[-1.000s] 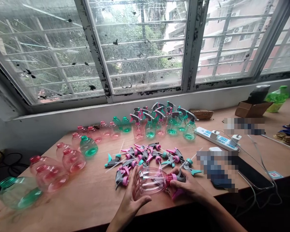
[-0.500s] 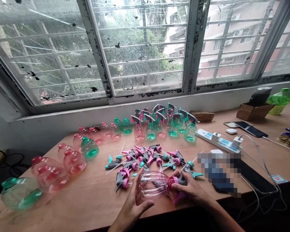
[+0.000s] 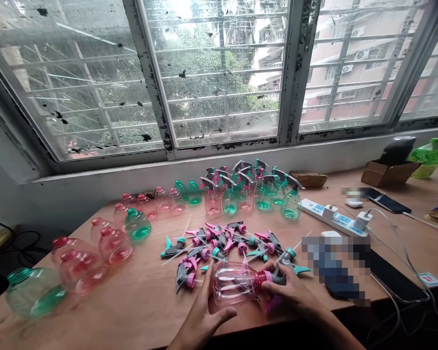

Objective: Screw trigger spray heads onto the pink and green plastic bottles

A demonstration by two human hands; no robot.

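While both hands bear on it, pink bottle point(image 3: 235, 283): lies on its side between them, over the near part of the table point(image 3: 153, 301), base toward nine o'clock, neck toward three; contact with the table cannot be confirmed.
Clock: centred on that bottle, twelve toward the window point(image 3: 222, 73) (readings taken as seen from the wearer's head).
Spray head point(image 3: 280, 278): grey with a pink collar, which meets the bottle's neck; seating inside the collar hidden.
Left hand point(image 3: 209, 308): cupped round the base end, thumb stretched out on the near side; whether it grips firmly, cannot tell.
Right hand point(image 3: 291, 291): thumb and fingers closed about the spray head.
Loose spray heads point(image 3: 222, 240): grey with pink or teal parts, heaped from ten to one o'clock, just beyond the hands.
Fitted bottles point(image 3: 246, 204): pink and green, upright, grouped near twelve o'clock, spray heads on.
Open bottles point(image 3: 115, 249): pink and green, standing in a string from nine to eleven o'clock; a green one foremost at nine.
Power strip point(image 3: 312, 209): white, two o'clock, chargers point(image 3: 330, 212) plugged in.
Black phone point(image 3: 394, 277): three o'clock, partly obscured.
Cardboard box point(image 3: 385, 173): two o'clock, beyond the power strip; green-capped bottle point(image 3: 426, 158) beside it.
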